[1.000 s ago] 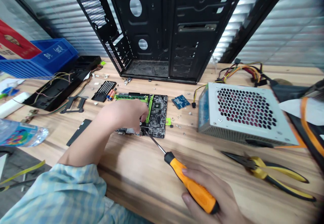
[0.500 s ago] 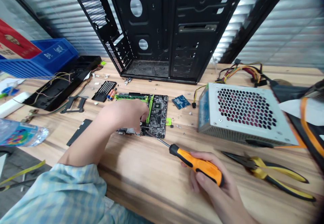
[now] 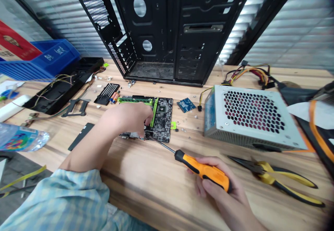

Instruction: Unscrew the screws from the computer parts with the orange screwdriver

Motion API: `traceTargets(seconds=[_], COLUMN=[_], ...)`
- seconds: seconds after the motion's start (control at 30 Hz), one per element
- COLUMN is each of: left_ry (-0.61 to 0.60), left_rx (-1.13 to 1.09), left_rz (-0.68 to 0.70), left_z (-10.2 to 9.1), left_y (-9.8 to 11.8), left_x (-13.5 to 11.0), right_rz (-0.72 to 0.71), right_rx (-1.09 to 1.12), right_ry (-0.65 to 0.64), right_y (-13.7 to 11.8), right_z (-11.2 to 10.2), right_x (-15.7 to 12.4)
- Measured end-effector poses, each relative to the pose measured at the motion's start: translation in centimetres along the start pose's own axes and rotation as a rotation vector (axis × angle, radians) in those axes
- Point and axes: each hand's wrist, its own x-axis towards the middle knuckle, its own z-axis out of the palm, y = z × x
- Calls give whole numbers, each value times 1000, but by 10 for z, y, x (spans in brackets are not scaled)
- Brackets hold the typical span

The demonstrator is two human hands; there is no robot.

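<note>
My right hand (image 3: 221, 182) is wrapped around the orange and black handle of a screwdriver (image 3: 203, 170). The shaft slants up and left, its tip meeting the lower edge of a motherboard (image 3: 163, 119) that lies flat on the table. Over the board's left half bends my left hand (image 3: 130, 119), fingers curled downward beside the screwdriver's tip. Whatever is between those fingers is hidden. Green memory slots (image 3: 154, 112) show just right of the hand, and a green memory module (image 3: 135, 100) lies above it.
Behind the board stands a black computer case (image 3: 180, 49). To the right are a power supply (image 3: 253, 119) and long-nose pliers (image 3: 271, 178). A small blue circuit board (image 3: 186, 105) lies near loose screws. On the left are a plastic bottle (image 3: 23, 137) and a blue bin (image 3: 54, 58).
The screwdriver's tip has shifted slightly left and down at the motherboard's lower edge. Both hands stay almost where they were.
</note>
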Motion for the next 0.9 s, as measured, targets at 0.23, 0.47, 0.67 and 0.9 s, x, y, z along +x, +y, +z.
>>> traceTargets(seconds=[0.23,0.47,0.67,0.9], left_ry=[2,-4,2,16], left_rx=[-5,-3,9,-8], left_rz=[-7,-7,-6,11], left_z=[0,0,0,0], left_y=[1,0,1,0], left_x=[0,1,0,0], right_rz=[-22,23,12,29], right_rx=[-87,-45,-188,-293], right_ry=[24,60,49,40], right_y=[0,-6,-9,-8], right_z=[-1,8,4,5], right_x=[-1,-3,-7,-10])
